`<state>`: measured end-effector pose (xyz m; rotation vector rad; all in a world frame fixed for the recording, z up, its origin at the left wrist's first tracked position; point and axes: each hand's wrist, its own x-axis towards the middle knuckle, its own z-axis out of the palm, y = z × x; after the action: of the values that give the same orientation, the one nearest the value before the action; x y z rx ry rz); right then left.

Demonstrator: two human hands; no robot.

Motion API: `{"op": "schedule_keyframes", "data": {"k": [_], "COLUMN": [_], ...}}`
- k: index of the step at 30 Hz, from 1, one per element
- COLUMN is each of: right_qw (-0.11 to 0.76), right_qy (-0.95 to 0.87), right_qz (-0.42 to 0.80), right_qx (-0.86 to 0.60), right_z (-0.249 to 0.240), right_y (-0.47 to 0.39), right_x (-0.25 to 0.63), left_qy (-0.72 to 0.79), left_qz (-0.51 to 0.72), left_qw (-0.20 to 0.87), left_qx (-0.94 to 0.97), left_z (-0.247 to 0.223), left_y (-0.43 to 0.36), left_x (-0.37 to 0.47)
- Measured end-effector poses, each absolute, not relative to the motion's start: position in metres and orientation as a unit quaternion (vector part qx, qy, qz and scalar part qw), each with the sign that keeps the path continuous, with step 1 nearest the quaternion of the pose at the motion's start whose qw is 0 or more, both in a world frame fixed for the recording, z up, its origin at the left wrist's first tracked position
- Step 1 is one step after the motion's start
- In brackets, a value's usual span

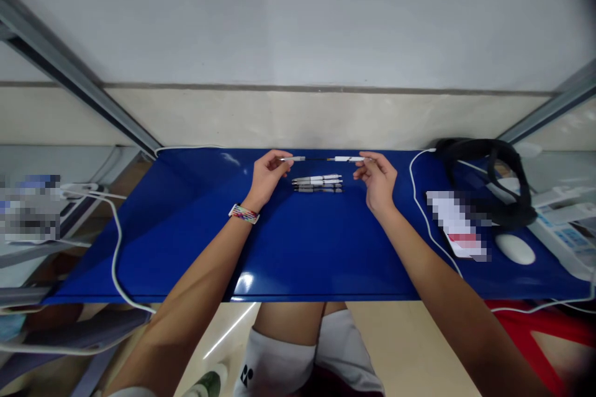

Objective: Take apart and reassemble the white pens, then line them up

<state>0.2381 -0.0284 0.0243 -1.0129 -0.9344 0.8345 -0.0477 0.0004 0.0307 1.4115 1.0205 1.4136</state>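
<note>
A pen is in two parts, held level above the far side of the blue table [321,248]. My left hand [267,178] pinches the pen's front barrel [298,159], which looks clear or pale grey. With thumb and fingers, my right hand [380,183] grips the white rear barrel [347,159]. A thin dark refill [320,159] spans the gap between both barrels; where its left end sits inside the front barrel is hard to make out. Just below, several white pens [319,180] and grey-black pens [318,188] lie side by side on the table, tips to the left.
On the right lie a black headset-like strap [512,167], a phone-shaped item [459,226] partly blurred out, and a white mouse [514,249]. A white cable [421,198] runs down beside them. Another cable [116,248] crosses the left edge. A wall [321,118] stands behind the table.
</note>
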Motion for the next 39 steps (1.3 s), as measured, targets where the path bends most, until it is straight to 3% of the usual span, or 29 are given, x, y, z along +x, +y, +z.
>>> {"op": "schedule_keyframes", "data": {"k": [9,32,39], "right_qw": [0.692,0.587,0.582], "right_qy": [-0.418,-0.545,-0.515], "right_qz": [0.369,0.450,0.471], "right_qx": [-0.457,-0.395,-0.417], "right_z": [0.026,0.027,0.027], "right_y": [-0.030,-0.041,-0.039], "right_x": [0.238,0.224,0.223], "left_qy": [0.408,0.445,0.424], "left_qz": [0.562,0.450,0.480], "left_qw": [0.431,0.388,0.410], "left_qx": [0.577,0.670,0.650], "left_z": [0.031,0.042,0.040], "left_y": [0.000,-0.011,-0.009], "left_x": [-0.048,-0.044,-0.043]}}
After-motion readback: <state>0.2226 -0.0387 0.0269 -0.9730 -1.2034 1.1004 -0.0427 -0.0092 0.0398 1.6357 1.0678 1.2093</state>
